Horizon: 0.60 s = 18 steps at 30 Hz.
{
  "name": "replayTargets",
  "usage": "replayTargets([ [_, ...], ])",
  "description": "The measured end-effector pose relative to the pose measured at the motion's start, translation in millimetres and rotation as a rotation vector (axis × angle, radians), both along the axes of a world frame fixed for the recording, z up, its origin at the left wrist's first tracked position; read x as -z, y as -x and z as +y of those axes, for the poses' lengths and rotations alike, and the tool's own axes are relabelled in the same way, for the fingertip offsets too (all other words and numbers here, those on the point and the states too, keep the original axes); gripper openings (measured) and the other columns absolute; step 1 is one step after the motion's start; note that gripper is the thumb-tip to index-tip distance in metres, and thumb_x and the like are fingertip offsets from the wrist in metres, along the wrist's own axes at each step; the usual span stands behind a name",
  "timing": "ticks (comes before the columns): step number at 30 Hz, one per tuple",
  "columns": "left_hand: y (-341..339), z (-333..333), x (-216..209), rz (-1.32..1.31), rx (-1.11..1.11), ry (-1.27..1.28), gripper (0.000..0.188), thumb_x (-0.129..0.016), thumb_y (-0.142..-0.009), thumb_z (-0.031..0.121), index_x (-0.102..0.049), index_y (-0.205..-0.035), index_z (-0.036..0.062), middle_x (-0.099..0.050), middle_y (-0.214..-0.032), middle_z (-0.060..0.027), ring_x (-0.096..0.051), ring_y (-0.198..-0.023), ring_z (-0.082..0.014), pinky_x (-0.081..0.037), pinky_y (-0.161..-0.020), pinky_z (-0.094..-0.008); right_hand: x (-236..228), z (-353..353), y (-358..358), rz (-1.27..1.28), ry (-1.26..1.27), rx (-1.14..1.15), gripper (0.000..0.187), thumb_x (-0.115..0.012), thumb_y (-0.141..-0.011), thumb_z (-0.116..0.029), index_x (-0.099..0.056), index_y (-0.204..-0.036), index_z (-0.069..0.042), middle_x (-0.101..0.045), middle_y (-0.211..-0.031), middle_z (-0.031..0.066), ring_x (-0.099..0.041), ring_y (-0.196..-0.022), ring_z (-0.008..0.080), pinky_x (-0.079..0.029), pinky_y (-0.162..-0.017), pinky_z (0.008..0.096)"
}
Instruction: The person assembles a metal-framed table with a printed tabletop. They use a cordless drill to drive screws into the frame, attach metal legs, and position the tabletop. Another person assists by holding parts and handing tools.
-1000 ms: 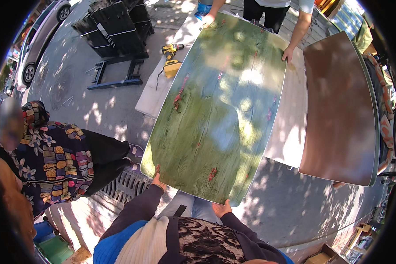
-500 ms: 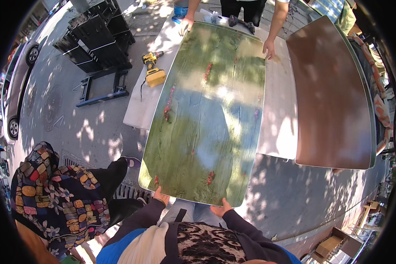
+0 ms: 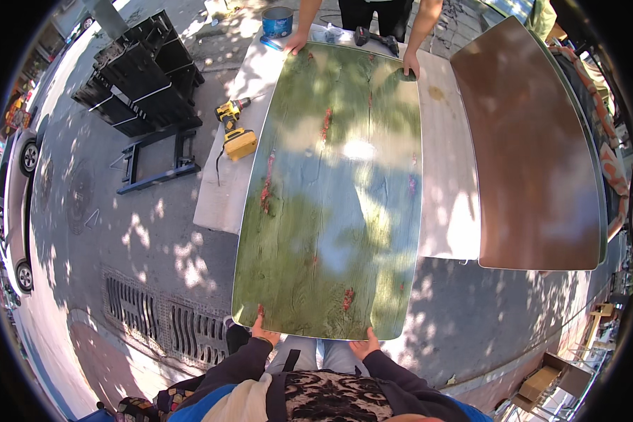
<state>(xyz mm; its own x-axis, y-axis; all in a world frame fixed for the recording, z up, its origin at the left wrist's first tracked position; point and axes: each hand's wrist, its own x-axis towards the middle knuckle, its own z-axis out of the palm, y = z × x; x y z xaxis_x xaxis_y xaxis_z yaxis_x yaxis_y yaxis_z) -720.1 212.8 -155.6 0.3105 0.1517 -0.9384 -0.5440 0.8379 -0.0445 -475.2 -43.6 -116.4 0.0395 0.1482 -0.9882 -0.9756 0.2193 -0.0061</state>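
Observation:
A long glossy green tabletop [image 3: 309, 232] with rounded corners, a wood-grain look and red flower clusters stretches away from me. My left hand [image 3: 264, 330] grips its near edge at the left, thumb on top and fingers mostly hidden beneath. Further right along that same edge, my right hand [image 3: 365, 344] holds it in a like way. At the far end a person in dark trousers has one hand [image 3: 297, 41] at the left corner and another hand [image 3: 410, 65] at the right corner. Beneath the tabletop lies a pale board [image 3: 443, 148].
A yellow cordless drill [image 3: 235, 130] rests on the pale board's left part. A brown panel [image 3: 534, 155] leans over the right side. Black folding frames [image 3: 137, 84] stand on the far-left ground. At the far end are a blue bucket [image 3: 277, 22] and a dark drill [image 3: 378, 41].
The tabletop has shifted slightly within the view, its near edge lower now. The person at my left has moved almost out of view, baring a drain grate. Both my hands keep their hold.

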Motion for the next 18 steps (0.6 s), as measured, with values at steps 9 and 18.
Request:
replayTargets([
  [9, -29.8, 25.6, -3.9, 0.01, 0.164, -0.068, 0.069, -0.057, -0.081, 0.063, -0.053, -0.125, 0.0108, -0.049, -0.132, -0.0125, -0.048, -0.119, -0.0344, -0.038, -0.101, -0.051, 27.0, -1.3, -37.3, 0.056, 0.054, 0.121, 0.088, -0.067, -0.075, -0.061, -0.034, -0.134, -0.004, -0.037, -0.14, 0.0143, -0.036, -0.128, 0.0325, -0.027, -0.108, 0.05],
  [18, -53.3, 15.2, -5.3, 0.211, 0.006, -0.197, 0.086, -0.056, -0.071, 0.077, -0.052, -0.127, 0.0104, -0.048, -0.132, -0.0138, -0.048, -0.116, -0.0337, -0.038, -0.1, -0.0503, 19.9, -3.2, -55.3, -0.05, -0.121, 0.294, 0.087, -0.067, -0.069, -0.068, -0.043, -0.133, -0.013, -0.042, -0.137, 0.011, -0.039, -0.125, 0.0329, -0.03, -0.104, 0.054],
])
